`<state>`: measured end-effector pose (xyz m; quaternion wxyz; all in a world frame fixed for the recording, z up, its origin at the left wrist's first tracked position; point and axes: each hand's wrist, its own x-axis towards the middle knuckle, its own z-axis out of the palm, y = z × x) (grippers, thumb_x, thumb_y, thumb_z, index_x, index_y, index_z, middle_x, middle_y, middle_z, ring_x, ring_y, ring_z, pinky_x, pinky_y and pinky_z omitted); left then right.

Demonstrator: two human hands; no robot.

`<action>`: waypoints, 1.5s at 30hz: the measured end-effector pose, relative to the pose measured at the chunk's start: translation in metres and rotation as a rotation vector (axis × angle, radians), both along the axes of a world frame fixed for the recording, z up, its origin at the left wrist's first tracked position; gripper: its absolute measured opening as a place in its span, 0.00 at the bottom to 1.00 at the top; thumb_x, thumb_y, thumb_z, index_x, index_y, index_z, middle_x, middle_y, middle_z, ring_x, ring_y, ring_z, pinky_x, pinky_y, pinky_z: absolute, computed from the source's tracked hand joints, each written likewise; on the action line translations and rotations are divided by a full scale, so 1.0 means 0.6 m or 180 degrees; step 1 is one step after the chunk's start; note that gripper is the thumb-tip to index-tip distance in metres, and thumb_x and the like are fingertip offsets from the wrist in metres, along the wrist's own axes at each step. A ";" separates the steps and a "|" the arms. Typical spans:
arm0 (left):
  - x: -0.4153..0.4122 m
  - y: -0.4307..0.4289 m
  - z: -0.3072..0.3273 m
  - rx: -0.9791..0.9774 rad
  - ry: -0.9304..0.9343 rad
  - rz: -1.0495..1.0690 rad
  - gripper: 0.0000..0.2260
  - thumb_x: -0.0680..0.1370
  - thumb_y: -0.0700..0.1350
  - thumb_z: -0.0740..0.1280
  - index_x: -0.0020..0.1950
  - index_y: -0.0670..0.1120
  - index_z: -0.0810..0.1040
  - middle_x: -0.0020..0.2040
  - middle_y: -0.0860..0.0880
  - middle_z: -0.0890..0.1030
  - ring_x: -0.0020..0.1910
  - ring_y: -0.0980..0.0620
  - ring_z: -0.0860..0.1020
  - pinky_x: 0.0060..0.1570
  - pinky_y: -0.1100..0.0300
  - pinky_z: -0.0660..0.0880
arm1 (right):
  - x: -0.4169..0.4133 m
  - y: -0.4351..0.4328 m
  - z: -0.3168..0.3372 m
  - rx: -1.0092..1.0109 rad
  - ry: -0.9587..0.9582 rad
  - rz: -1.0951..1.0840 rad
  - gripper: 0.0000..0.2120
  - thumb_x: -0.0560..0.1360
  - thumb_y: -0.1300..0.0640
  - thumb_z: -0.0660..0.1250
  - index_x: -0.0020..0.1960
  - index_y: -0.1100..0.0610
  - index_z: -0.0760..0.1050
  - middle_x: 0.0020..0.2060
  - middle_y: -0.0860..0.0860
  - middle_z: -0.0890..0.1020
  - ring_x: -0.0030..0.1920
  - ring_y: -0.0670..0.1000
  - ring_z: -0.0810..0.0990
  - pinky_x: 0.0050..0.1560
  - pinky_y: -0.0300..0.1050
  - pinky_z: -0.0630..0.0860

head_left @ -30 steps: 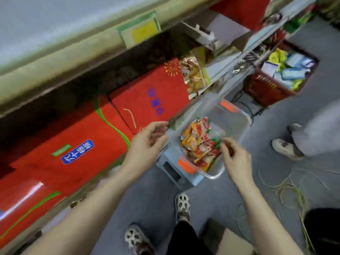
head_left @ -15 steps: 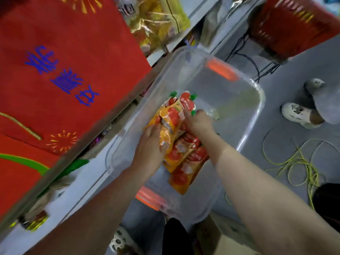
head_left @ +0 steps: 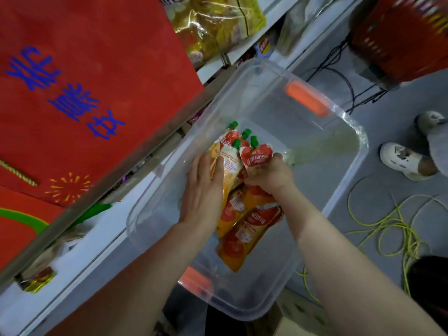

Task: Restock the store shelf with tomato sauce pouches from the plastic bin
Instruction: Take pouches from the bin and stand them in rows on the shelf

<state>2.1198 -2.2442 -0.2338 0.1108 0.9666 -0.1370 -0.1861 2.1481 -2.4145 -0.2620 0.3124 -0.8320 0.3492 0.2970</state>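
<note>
A clear plastic bin (head_left: 344,151) with orange handle clips sits on the floor beside the store shelf (head_left: 135,151). Inside it lie several red and orange tomato sauce pouches (head_left: 244,229) with green caps. Both my hands are down in the bin. My left hand (head_left: 206,190) lies flat against the left side of a bunch of upright pouches (head_left: 231,163), its thumb over one pouch. My right hand (head_left: 269,175) grips the same bunch from the right, fingers curled round a red pouch (head_left: 255,157). The caps stick up above my hands.
Big red bags with blue lettering (head_left: 84,76) fill the shelf at left, yellow snack packs (head_left: 218,25) farther along. A red basket (head_left: 402,37) and black cables stand on the grey floor beyond the bin. Another person's shoes (head_left: 407,161) and a yellow-green cord (head_left: 392,221) lie to the right.
Both hands went down from above the bin into it. They have gathered several pouches into an upright bunch, lifted slightly off the pile.
</note>
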 end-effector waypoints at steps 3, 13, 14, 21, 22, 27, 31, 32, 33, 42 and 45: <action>0.024 -0.028 -0.013 0.0564 -0.0017 0.0014 0.34 0.77 0.37 0.62 0.78 0.38 0.47 0.77 0.35 0.55 0.73 0.36 0.60 0.71 0.45 0.62 | -0.037 -0.003 0.008 0.0090 -0.0313 -0.0143 0.31 0.61 0.37 0.76 0.56 0.55 0.76 0.50 0.53 0.84 0.50 0.56 0.82 0.44 0.45 0.74; 0.059 -0.047 -0.004 0.1251 0.0133 -0.0179 0.30 0.76 0.34 0.63 0.75 0.34 0.54 0.62 0.36 0.75 0.61 0.35 0.72 0.58 0.47 0.70 | -0.070 -0.001 0.038 0.1476 -0.0907 -0.1964 0.29 0.59 0.48 0.82 0.57 0.50 0.76 0.47 0.50 0.86 0.45 0.53 0.86 0.51 0.58 0.83; 0.052 -0.042 0.014 0.1175 0.0211 -0.0089 0.31 0.75 0.34 0.64 0.75 0.35 0.55 0.63 0.36 0.75 0.61 0.35 0.73 0.57 0.47 0.71 | -0.070 -0.003 0.050 0.1579 -0.0967 -0.2027 0.27 0.61 0.48 0.81 0.57 0.50 0.77 0.47 0.51 0.86 0.46 0.54 0.86 0.52 0.59 0.82; -0.025 0.049 0.127 -0.1154 0.1190 0.1436 0.18 0.76 0.46 0.65 0.66 0.48 0.72 0.60 0.43 0.80 0.58 0.39 0.78 0.56 0.47 0.75 | -0.087 0.009 0.181 0.1892 -0.1338 -0.2060 0.14 0.77 0.47 0.68 0.60 0.52 0.77 0.51 0.55 0.86 0.48 0.57 0.86 0.51 0.56 0.82; -0.037 0.061 0.153 -0.1604 0.1338 0.1730 0.16 0.75 0.47 0.66 0.63 0.49 0.75 0.58 0.45 0.82 0.56 0.42 0.79 0.56 0.46 0.76 | -0.092 0.016 0.206 0.1960 -0.1398 -0.1980 0.13 0.78 0.49 0.68 0.59 0.53 0.77 0.51 0.56 0.86 0.48 0.57 0.86 0.51 0.56 0.82; -0.097 0.141 0.282 -0.2709 0.1548 0.2586 0.15 0.68 0.49 0.69 0.53 0.48 0.79 0.50 0.47 0.84 0.47 0.49 0.83 0.48 0.53 0.79 | -0.123 0.081 0.320 0.2264 -0.1637 -0.1561 0.03 0.78 0.57 0.68 0.52 0.51 0.78 0.44 0.51 0.86 0.40 0.50 0.85 0.47 0.49 0.82; -0.151 0.249 0.367 -0.3115 0.1190 0.2560 0.21 0.66 0.56 0.72 0.57 0.52 0.79 0.52 0.51 0.85 0.52 0.51 0.83 0.57 0.47 0.78 | -0.162 0.173 0.415 0.2535 -0.1790 -0.1218 0.04 0.77 0.57 0.69 0.52 0.53 0.79 0.45 0.55 0.86 0.44 0.56 0.85 0.52 0.55 0.81; -0.165 0.280 0.389 -0.3166 0.1113 0.2576 0.21 0.66 0.57 0.73 0.56 0.54 0.78 0.53 0.51 0.84 0.53 0.51 0.82 0.58 0.46 0.77 | -0.173 0.201 0.440 0.2582 -0.1859 -0.1077 0.05 0.78 0.56 0.69 0.53 0.53 0.79 0.47 0.56 0.86 0.46 0.57 0.85 0.52 0.55 0.81; -0.180 0.309 0.411 -0.3239 0.1030 0.2587 0.20 0.66 0.57 0.73 0.55 0.55 0.78 0.53 0.51 0.84 0.54 0.50 0.82 0.59 0.46 0.77 | -0.183 0.228 0.464 0.2582 -0.1942 -0.0927 0.06 0.78 0.54 0.68 0.54 0.53 0.80 0.46 0.54 0.86 0.46 0.54 0.85 0.50 0.51 0.82; -0.313 0.547 0.584 -0.3867 0.0035 0.2456 0.11 0.78 0.44 0.67 0.60 0.45 0.76 0.54 0.46 0.84 0.55 0.49 0.81 0.57 0.51 0.77 | -0.258 0.468 0.648 0.2754 -0.2376 0.0076 0.06 0.77 0.54 0.70 0.51 0.54 0.81 0.47 0.54 0.87 0.48 0.54 0.85 0.53 0.55 0.82; -0.352 0.614 0.643 -0.3919 -0.0316 0.2334 0.13 0.76 0.48 0.70 0.59 0.46 0.77 0.55 0.46 0.84 0.55 0.47 0.82 0.58 0.48 0.77 | -0.271 0.538 0.707 0.2776 -0.2614 0.0536 0.08 0.76 0.58 0.70 0.55 0.56 0.80 0.48 0.55 0.86 0.47 0.54 0.85 0.50 0.53 0.82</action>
